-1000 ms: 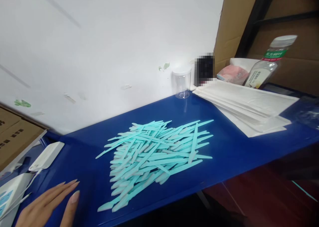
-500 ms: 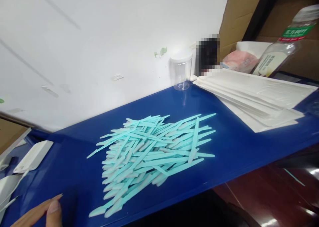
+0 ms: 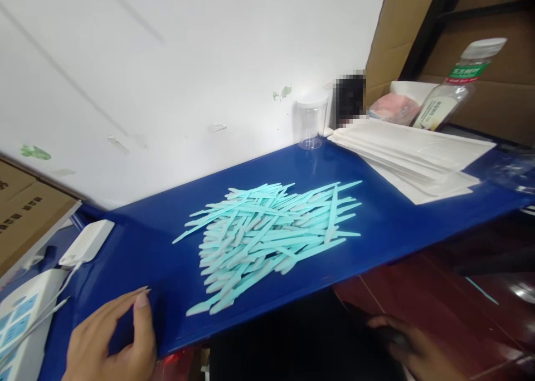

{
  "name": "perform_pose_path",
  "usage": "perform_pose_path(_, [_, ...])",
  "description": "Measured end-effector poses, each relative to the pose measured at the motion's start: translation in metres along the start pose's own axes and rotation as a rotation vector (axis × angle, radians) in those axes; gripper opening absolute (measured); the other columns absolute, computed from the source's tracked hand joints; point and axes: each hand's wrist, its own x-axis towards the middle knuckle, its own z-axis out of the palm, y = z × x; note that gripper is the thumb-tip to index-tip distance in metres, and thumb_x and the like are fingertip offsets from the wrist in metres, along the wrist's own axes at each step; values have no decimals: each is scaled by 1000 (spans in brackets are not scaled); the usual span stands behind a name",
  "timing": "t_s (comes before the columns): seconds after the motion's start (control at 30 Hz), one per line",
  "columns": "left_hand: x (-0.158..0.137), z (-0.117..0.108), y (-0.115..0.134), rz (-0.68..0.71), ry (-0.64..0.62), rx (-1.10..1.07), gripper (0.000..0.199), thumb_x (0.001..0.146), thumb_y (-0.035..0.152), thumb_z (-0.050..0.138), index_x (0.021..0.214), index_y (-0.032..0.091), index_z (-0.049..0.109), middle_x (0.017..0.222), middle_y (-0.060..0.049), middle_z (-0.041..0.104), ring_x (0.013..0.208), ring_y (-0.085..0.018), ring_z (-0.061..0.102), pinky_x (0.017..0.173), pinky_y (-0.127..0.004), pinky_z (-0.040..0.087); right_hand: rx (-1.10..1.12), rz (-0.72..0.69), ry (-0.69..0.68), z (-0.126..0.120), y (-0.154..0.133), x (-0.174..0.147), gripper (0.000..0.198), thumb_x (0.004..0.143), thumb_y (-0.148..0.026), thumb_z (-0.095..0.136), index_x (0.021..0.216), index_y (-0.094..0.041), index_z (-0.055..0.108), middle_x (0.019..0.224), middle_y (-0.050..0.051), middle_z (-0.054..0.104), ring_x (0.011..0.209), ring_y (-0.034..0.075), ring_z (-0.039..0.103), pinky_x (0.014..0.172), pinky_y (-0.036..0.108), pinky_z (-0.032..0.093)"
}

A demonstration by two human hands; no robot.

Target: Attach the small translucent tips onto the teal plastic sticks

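On the blue table lies a big loose pile of teal eyebrow razors (image 3: 267, 230) with pale, frosted-looking ends. They point in many directions and overlap. My left hand (image 3: 112, 333) is over the table's near left part, apart from the pile. Its thumb and forefinger tips come together in a pinch, and I see nothing between them. Low at the right, beyond the table's front edge, my right hand (image 3: 412, 342) is blurred and dim. Its fingers curl round a dark thing (image 3: 393, 336) whose kind I cannot make out.
A clear lidded jar (image 3: 311, 122) stands by the white wall. White envelopes (image 3: 418, 152) are stacked at the right, with a drink bottle (image 3: 453, 91) behind. At the left are a power strip (image 3: 31, 320), a white box-shaped device (image 3: 87, 242) and a carton (image 3: 33, 214). A teal strip (image 3: 481, 290) lies on the floor.
The view has shifted, so the pile sits a little higher and to the right. More of my left hand shows, still pinched. My right hand has come into view at the lower right.
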Motion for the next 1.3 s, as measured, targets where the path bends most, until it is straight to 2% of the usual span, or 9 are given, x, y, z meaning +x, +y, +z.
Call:
perform_pose_path(0.1, [-1, -2, 4, 107, 4, 52, 7, 88, 25, 68, 93, 22, 72, 96, -8, 76, 94, -30, 70, 97, -52, 52, -7, -45, -57, 1, -6, 0, 46, 68, -42, 58, 104, -22, 79, 115, 8, 78, 113, 34, 70, 101, 41, 53])
perform_pose_path(0.27, [-3, -2, -4, 152, 69, 41, 5, 89, 22, 69, 93, 21, 72, 94, -7, 76, 92, -27, 70, 95, -48, 52, -40, -152, -135, 1, -2, 8, 38, 71, -38, 57, 98, -22, 79, 101, 5, 80, 101, 33, 72, 93, 40, 55])
perform_pose_path(0.4, [-9, -2, -7, 118, 104, 24, 7, 89, 22, 69, 94, 20, 72, 93, -7, 76, 91, -26, 68, 93, -45, 52, -109, -215, -152, -1, -2, 10, 36, 71, -34, 55, 95, -21, 79, 92, 4, 79, 94, 30, 72, 88, 37, 54])
perform_pose_path(0.6, [-16, -5, -3, 5, 81, 35, 13, 92, 27, 64, 99, 20, 73, 103, -8, 75, 100, -28, 64, 98, -46, 49, -127, -239, -118, -2, -6, 8, 38, 67, -32, 53, 93, -20, 77, 98, 6, 79, 100, 31, 71, 91, 37, 52])
perform_pose_path(0.77, [-16, -7, -1, -55, 47, 71, 18, 93, 33, 64, 100, 21, 74, 104, -8, 75, 105, -30, 61, 95, -43, 48, -78, -250, -142, -1, -5, 10, 39, 64, -34, 55, 92, -19, 78, 101, 8, 79, 101, 31, 71, 93, 39, 52])
perform_pose_path(0.87, [-18, -8, -2, -70, 45, 71, 18, 94, 34, 61, 98, 21, 73, 103, -8, 75, 104, -30, 60, 94, -41, 47, -83, -259, -151, 0, -5, 12, 37, 63, -34, 54, 87, -19, 77, 96, 8, 79, 100, 32, 71, 91, 39, 53])
perform_pose_path(1.13, [-33, -10, -4, 0, 36, 49, 22, 98, 29, 54, 102, 20, 73, 108, -9, 75, 108, -29, 60, 98, -41, 42, -80, -264, -138, -3, -1, 14, 42, 65, -40, 57, 93, -17, 78, 90, 7, 79, 92, 30, 72, 88, 39, 53])
perform_pose_path(1.3, [-55, -12, -3, 63, -5, 68, 27, 99, 28, 51, 114, 20, 72, 128, -11, 71, 127, -32, 55, 105, -45, 37, -83, -280, -132, -3, 0, 15, 41, 66, -42, 59, 91, -16, 79, 95, 9, 80, 97, 32, 73, 92, 41, 53])
